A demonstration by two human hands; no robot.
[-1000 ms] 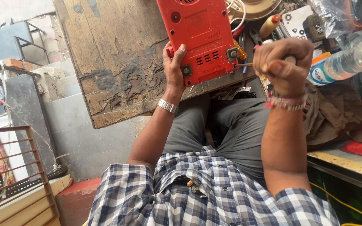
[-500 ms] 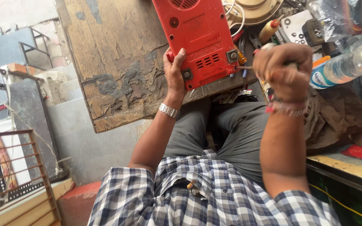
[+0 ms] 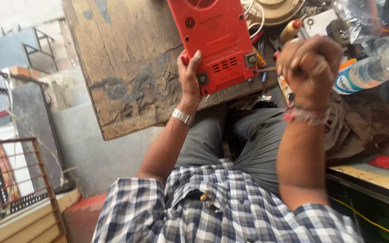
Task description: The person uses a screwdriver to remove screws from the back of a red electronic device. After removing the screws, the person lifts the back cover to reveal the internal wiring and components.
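Observation:
A red plastic appliance casing [image 3: 212,38] with vent slots and corner screw posts lies on a worn wooden board [image 3: 127,67]. My left hand [image 3: 190,74] grips the casing's lower left edge, thumb on its face; a metal bracelet sits on that wrist. My right hand [image 3: 309,67] is closed around a screwdriver handle. The thin metal shaft of the screwdriver [image 3: 266,69] points left and its tip sits at the screw post at the casing's lower right corner.
A clear plastic bottle [image 3: 374,67] lies to the right of my right hand. A beige round part [image 3: 275,11], wires and small tools crowd the bench top. Brown cloth [image 3: 365,130] drapes at right. A metal rack [image 3: 14,180] stands at left.
The view has shifted slightly, and the casing and both hands sit a little higher in the frame. My right hand stays closed on the screwdriver at the same corner.

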